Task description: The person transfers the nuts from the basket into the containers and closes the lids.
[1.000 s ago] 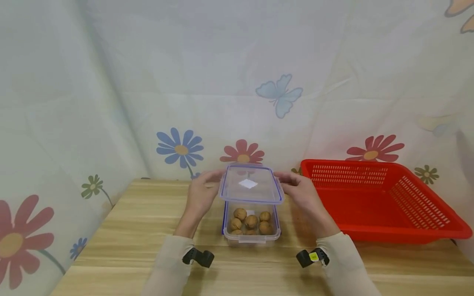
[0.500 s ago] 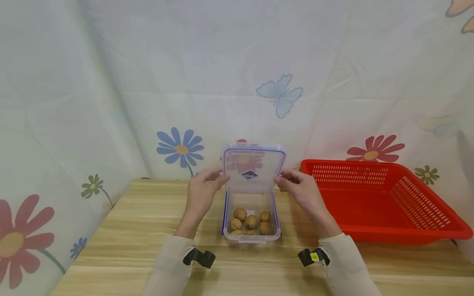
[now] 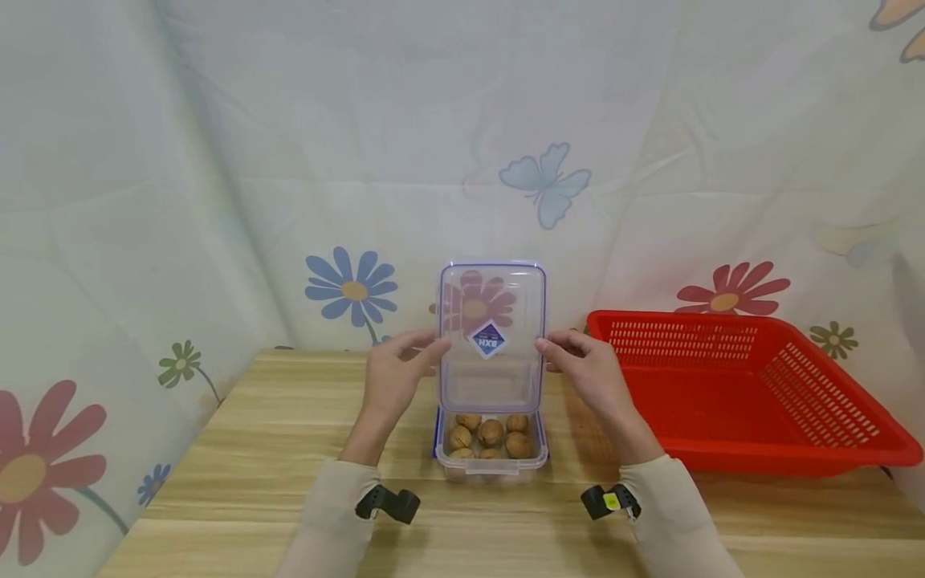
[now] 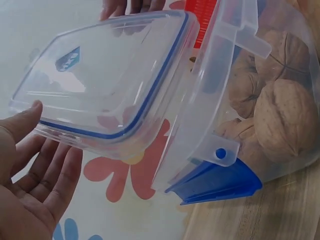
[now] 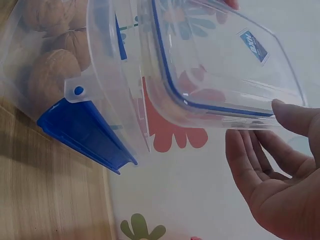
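Note:
A clear lid [image 3: 491, 377] with a blue seal and a blue diamond label stands tilted up over the back of a clear food container [image 3: 499, 466]. My left hand [image 3: 396, 373] pinches the lid's left edge between thumb and fingers. On the opposite edge, my right hand [image 3: 584, 371] pinches it the same way. Several walnuts [image 3: 490, 433] lie in the container, their front ones seen through its wall. A blue side latch [image 4: 215, 182] hangs folded out in the left wrist view, and another blue latch [image 5: 87, 132] does so in the right wrist view.
To the right, a big red plastic basket [image 3: 737, 461] with slotted walls stands on the wooden table [image 3: 289, 449]. Behind the table hangs a pale curtain [image 3: 405, 144] printed with flowers and a butterfly.
The lid has swung from nearly flat over the container to almost upright, so its underside and label now face me. Both hands have stayed at its side edges; the container has not moved.

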A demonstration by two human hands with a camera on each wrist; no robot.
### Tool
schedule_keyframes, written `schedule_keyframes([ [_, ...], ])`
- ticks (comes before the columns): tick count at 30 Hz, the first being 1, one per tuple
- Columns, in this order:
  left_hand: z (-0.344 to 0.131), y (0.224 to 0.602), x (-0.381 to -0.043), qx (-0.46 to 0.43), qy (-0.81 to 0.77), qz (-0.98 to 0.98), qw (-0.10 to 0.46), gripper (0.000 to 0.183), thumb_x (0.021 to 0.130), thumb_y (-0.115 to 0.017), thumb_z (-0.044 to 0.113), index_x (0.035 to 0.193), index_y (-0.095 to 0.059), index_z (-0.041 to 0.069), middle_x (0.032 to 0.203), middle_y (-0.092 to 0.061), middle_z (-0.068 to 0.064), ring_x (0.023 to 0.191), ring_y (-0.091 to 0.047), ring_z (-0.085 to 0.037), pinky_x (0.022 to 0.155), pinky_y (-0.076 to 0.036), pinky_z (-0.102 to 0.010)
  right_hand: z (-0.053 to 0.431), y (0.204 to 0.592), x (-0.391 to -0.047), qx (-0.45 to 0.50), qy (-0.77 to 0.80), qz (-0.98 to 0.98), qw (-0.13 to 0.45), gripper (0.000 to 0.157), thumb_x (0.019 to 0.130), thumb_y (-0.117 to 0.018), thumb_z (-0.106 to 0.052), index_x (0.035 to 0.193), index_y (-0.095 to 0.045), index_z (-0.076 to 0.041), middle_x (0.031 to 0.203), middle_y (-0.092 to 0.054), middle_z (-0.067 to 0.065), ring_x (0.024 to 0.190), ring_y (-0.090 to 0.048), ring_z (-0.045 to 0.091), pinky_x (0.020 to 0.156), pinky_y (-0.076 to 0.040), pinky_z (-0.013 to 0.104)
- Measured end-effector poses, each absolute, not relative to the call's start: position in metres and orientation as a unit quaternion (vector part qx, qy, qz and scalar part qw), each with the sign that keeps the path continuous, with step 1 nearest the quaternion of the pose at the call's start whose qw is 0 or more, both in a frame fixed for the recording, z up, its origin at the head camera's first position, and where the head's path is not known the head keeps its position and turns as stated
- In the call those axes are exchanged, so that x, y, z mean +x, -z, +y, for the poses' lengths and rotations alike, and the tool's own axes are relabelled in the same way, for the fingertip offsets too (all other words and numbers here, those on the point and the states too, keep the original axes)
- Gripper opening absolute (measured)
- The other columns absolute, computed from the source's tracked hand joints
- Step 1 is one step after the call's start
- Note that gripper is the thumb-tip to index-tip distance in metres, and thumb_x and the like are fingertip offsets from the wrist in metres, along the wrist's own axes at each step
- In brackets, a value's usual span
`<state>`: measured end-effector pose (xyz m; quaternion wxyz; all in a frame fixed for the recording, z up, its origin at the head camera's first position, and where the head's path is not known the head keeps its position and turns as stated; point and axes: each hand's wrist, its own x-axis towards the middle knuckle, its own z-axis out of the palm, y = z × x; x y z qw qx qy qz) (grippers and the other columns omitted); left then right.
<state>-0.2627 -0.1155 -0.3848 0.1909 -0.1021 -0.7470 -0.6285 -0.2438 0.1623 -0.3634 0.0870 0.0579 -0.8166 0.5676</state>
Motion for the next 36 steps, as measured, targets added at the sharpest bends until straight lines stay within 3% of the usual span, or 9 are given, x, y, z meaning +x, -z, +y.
schedule_keyframes([
  [5, -0.116, 0.384, -0.262, -0.102, 0.633, -0.748, 0.168, 0.044, 0.094, -0.084, 0.026, 0.131, -0.074, 0.005, 0.108, -0.077, -0.013, 0.082, -0.077, -0.027, 0.071, -0.068, -0.039, 0.160, 0.362, -0.244, 0.059, -0.575, -0.812, 0.081, 0.044, 0.105, -0.070, -0.029, 0.141, -0.066, -0.004, 0.125, -0.068, 0.018, 0.105, -0.070, 0.034, 0.097, -0.062, 0.042],
  [12, -0.118, 0.384, -0.262, -0.098, 0.641, -0.748, 0.144, 0.055, 0.094, -0.084, 0.021, 0.144, -0.066, 0.007, 0.118, -0.075, -0.019, 0.086, -0.078, -0.030, 0.067, -0.068, -0.039, 0.158, 0.366, -0.247, 0.078, -0.579, -0.807, 0.087, 0.058, 0.104, -0.071, -0.018, 0.156, -0.051, -0.005, 0.127, -0.066, 0.024, 0.100, -0.073, 0.035, 0.084, -0.066, 0.040],
  [18, -0.118, 0.384, -0.262, -0.097, 0.640, -0.753, 0.123, 0.052, 0.094, -0.084, 0.019, 0.143, -0.068, 0.011, 0.120, -0.073, -0.020, 0.084, -0.078, -0.030, 0.067, -0.068, -0.039, 0.157, 0.369, -0.247, 0.081, -0.555, -0.823, 0.087, 0.056, 0.103, -0.071, -0.017, 0.156, -0.054, -0.010, 0.131, -0.064, 0.025, 0.107, -0.071, 0.038, 0.083, -0.067, 0.040],
  [26, -0.118, 0.388, -0.264, -0.065, 0.635, -0.767, 0.066, 0.049, 0.096, -0.080, 0.015, 0.143, -0.067, 0.013, 0.120, -0.073, -0.020, 0.075, -0.075, -0.029, 0.069, -0.068, -0.042, 0.157, 0.372, -0.249, 0.065, -0.532, -0.842, 0.064, 0.053, 0.103, -0.071, -0.018, 0.153, -0.057, -0.011, 0.131, -0.066, 0.025, 0.101, -0.071, 0.037, 0.086, -0.066, 0.045],
  [36, -0.116, 0.396, -0.265, -0.060, 0.623, -0.779, 0.038, 0.048, 0.096, -0.078, 0.009, 0.142, -0.066, 0.006, 0.115, -0.074, -0.023, 0.079, -0.075, -0.028, 0.067, -0.068, -0.040, 0.158, 0.379, -0.254, 0.053, -0.520, -0.853, 0.015, 0.052, 0.104, -0.070, -0.016, 0.153, -0.055, -0.007, 0.125, -0.068, 0.023, 0.100, -0.070, 0.033, 0.082, -0.067, 0.041],
])
